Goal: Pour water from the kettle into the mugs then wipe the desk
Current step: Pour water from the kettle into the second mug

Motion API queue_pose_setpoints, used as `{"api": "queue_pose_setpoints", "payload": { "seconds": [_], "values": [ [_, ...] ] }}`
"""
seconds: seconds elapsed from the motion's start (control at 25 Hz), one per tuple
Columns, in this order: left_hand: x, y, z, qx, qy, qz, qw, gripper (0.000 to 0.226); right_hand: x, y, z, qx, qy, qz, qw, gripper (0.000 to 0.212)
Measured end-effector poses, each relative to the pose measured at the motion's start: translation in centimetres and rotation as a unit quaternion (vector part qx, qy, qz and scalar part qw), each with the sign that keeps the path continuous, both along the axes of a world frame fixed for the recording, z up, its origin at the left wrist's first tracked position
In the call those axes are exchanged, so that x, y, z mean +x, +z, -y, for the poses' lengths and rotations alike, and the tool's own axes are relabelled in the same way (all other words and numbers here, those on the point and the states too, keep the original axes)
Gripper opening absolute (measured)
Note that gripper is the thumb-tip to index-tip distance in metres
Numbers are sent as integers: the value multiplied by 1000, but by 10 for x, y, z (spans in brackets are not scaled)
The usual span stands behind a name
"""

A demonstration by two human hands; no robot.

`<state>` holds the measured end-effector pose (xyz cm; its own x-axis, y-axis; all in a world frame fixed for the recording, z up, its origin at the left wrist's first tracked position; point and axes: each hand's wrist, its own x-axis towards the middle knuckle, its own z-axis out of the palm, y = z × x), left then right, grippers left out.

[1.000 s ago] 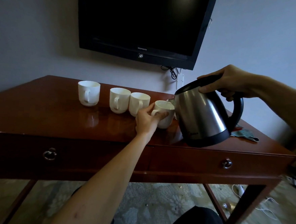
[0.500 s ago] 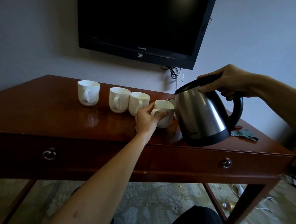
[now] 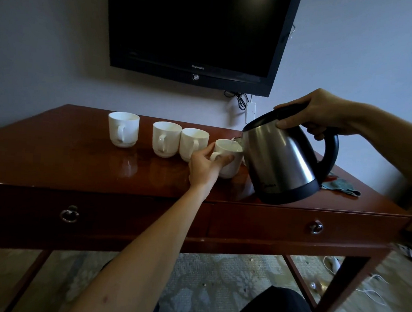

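Several white mugs stand in a row on the dark wooden desk (image 3: 77, 166). My left hand (image 3: 205, 166) grips the rightmost mug (image 3: 231, 166) around its handle side. My right hand (image 3: 317, 115) holds the black handle of a steel kettle (image 3: 279, 158), thumb on the lid. The kettle is tilted left with its spout over that mug's rim, and a thin stream of water runs into it. To the left stand another mug (image 3: 193, 144), a middle mug (image 3: 165, 138) and the far-left mug (image 3: 123, 128). A green cloth (image 3: 342, 186) lies behind the kettle at the desk's right.
A black television (image 3: 196, 28) hangs on the wall above the desk, with cables and a socket (image 3: 249, 110) below it. The desk front has two drawers with ring pulls (image 3: 69, 214). Cables (image 3: 367, 281) lie on the carpet at right. My knee (image 3: 272, 309) is below.
The kettle has tipped slightly further toward the rightmost mug. My left hand keeps its hold on that mug. The other mugs have not moved.
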<state>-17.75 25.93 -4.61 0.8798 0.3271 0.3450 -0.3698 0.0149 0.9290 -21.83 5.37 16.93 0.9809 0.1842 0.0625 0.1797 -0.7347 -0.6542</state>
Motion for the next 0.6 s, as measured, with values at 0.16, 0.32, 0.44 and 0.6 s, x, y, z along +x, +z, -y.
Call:
{"api": "queue_pose_setpoints", "payload": {
  "seconds": [0.16,0.32,0.44,0.6],
  "values": [
    [1,0,0,3,-5,7,1000,68,1,-1,0,1,-2,1,1000,46],
    [3,-1,-1,7,-5,10,1000,67,0,-1,-1,1,0,-1,1000,46],
    [4,-2,-1,8,-2,9,1000,68,-1,0,-2,-2,0,1,1000,46],
    [4,-2,-1,4,0,13,1000,68,-3,0,-4,-1,6,1,1000,52]
  ]
}}
